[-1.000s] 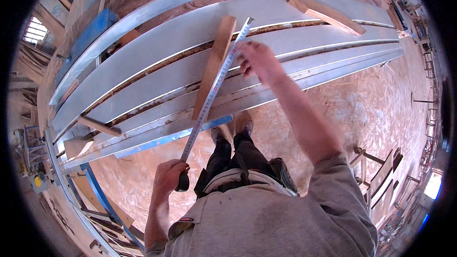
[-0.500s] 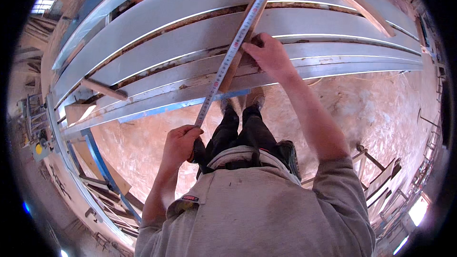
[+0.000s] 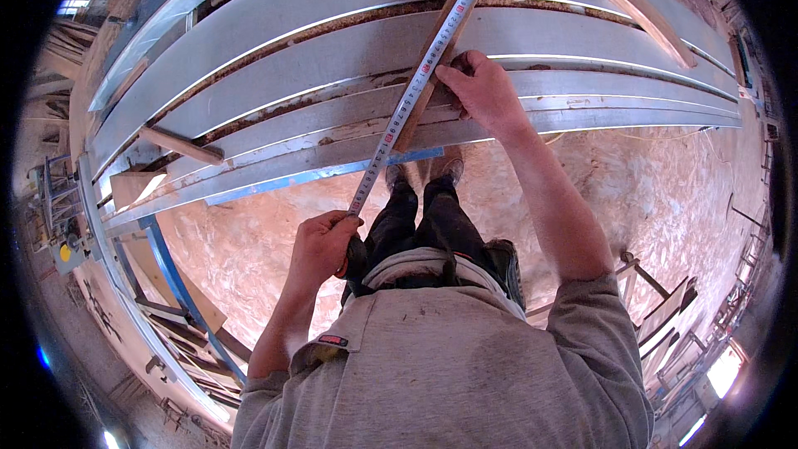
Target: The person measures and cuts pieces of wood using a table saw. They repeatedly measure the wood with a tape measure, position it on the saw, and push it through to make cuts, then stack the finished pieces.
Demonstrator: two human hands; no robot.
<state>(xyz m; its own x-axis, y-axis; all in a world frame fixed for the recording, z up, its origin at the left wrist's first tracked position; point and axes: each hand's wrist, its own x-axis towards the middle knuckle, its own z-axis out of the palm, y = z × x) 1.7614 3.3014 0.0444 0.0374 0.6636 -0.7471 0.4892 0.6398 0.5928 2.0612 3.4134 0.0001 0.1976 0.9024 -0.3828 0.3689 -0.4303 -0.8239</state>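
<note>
A white tape measure blade (image 3: 396, 122) runs slantwise along a narrow brown wooden strip (image 3: 434, 75), its far end level with the strip's far end. My left hand (image 3: 322, 248) is closed around the near part of the blade, close to my waist; a dark thing with a red edge beside the palm is partly hidden. My right hand (image 3: 484, 93) grips the wooden strip about midway, thumb toward the blade's edge and the other fingers curled, partly out of sight. The strip lies across long pale grey metal-faced beams (image 3: 324, 58).
Wooden pieces lie across the beams at left (image 3: 184, 146) and right (image 3: 644, 12). A blue metal frame (image 3: 179, 278) with stacked boards stands at lower left. The dusty floor (image 3: 582, 183) stretches beneath; a rack of boards (image 3: 665, 312) is at lower right.
Both hands, the blade and the strip appear slightly further right in the picture. My right hand sits a little higher; both hands keep their hold.
</note>
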